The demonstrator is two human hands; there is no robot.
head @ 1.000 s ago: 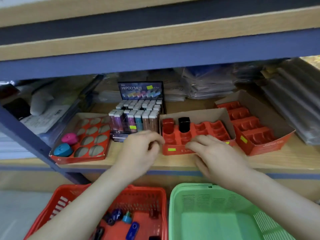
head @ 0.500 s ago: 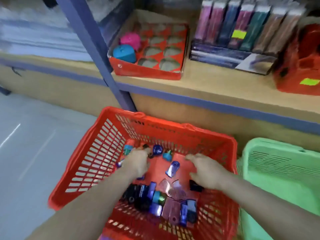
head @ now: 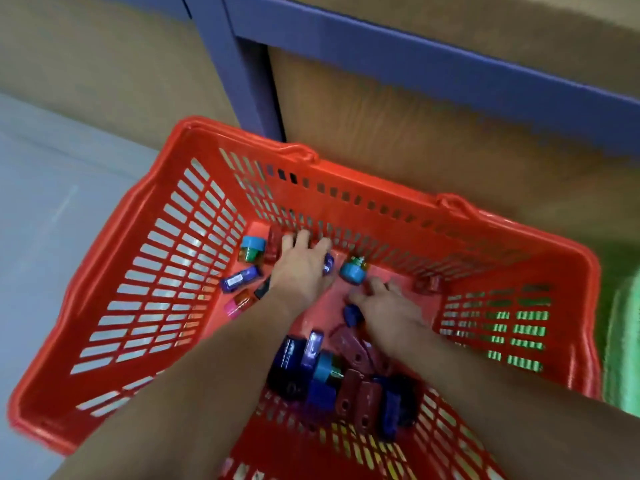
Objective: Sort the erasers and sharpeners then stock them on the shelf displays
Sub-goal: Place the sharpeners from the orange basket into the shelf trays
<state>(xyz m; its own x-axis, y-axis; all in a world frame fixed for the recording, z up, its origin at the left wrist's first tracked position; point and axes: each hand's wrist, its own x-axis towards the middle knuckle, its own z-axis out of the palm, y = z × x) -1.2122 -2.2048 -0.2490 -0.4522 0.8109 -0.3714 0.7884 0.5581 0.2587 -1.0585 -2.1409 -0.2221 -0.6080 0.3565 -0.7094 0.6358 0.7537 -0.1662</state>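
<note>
A red plastic basket (head: pixel 156 258) sits on the floor below me and holds several small sharpeners and erasers in purple, teal, maroon and dark blue. My left hand (head: pixel 299 271) reaches to the basket's far wall, fingers curled, with a purple sharpener (head: pixel 328 264) showing at its right side. A teal round sharpener (head: pixel 351 271) lies between my hands. My right hand (head: pixel 389 308) rests on the basket floor, with a dark blue piece (head: pixel 351 315) by its thumb. Blur hides the right hand's fingertips. A pile of pieces (head: pixel 332 379) lies under my forearms.
A blue shelf post (head: pixel 242 64) and shelf edge (head: pixel 450 64) rise just behind the basket, with a wooden panel below. A green basket (head: pixel 623 341) stands against the red one's right side. Grey floor lies to the left.
My view has dropped from the shelf displays down into the red basket. Both hands went from the shelf trays into the basket and moved toward its far wall.
</note>
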